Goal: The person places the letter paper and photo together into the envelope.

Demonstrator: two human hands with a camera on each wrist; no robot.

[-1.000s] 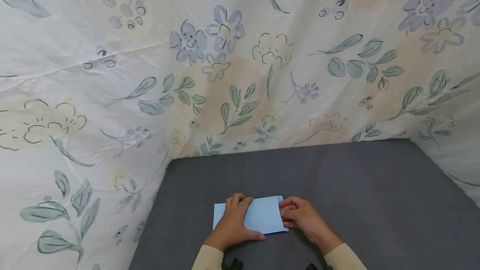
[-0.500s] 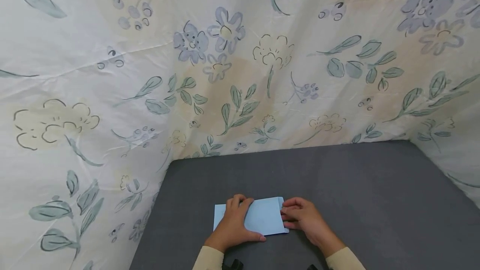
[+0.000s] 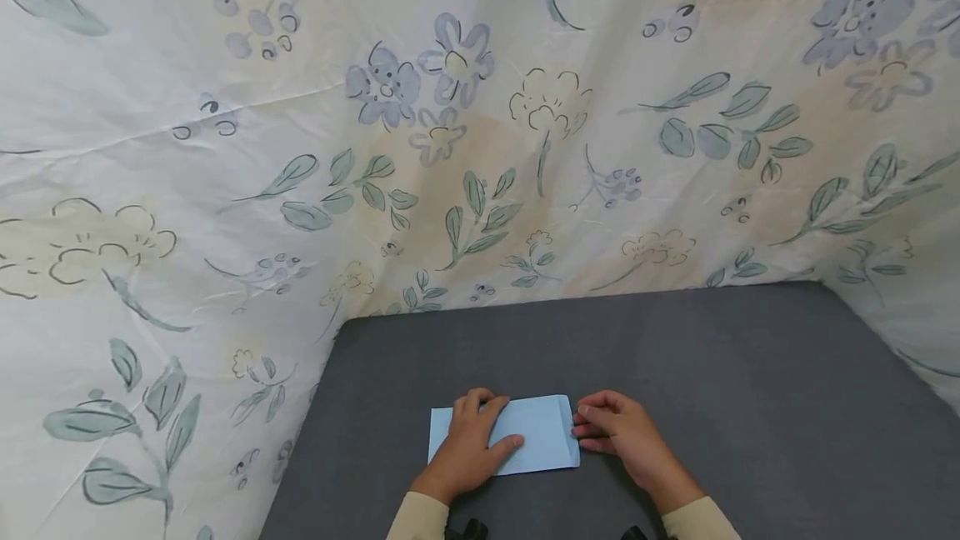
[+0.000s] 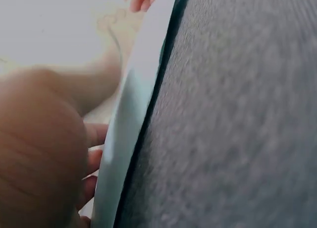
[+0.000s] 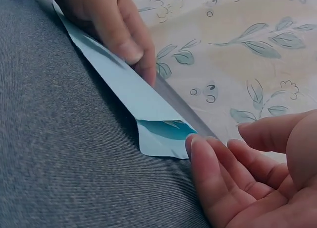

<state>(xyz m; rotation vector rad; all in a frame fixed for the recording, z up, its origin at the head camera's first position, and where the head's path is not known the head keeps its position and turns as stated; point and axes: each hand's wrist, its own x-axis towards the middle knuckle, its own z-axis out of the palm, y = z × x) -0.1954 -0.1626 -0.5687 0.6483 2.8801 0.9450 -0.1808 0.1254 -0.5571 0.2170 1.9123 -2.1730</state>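
The left hand lies flat on the left half of a light blue envelope, palm down, fingers spread and nearly straight, the thumb stretched along the near edge, so it presses the paper down rather than pinching it. The right hand sits at the envelope's right end with fingers gently bent; its fingertips touch the edge of the small flap there, which is turned over and stands slightly raised off the paper, its darker inside showing in the right wrist view. No finger curls around the envelope. Cream sleeves cover both wrists. The envelope lies flat on a grey table, close to the near edge and a little left of the middle, its long side running left to right. In the left wrist view the envelope's edge is seen end-on beside the blurred palm. Beyond the table, a pale cloth printed with blue flowers and green leaves hangs behind and down both sides.
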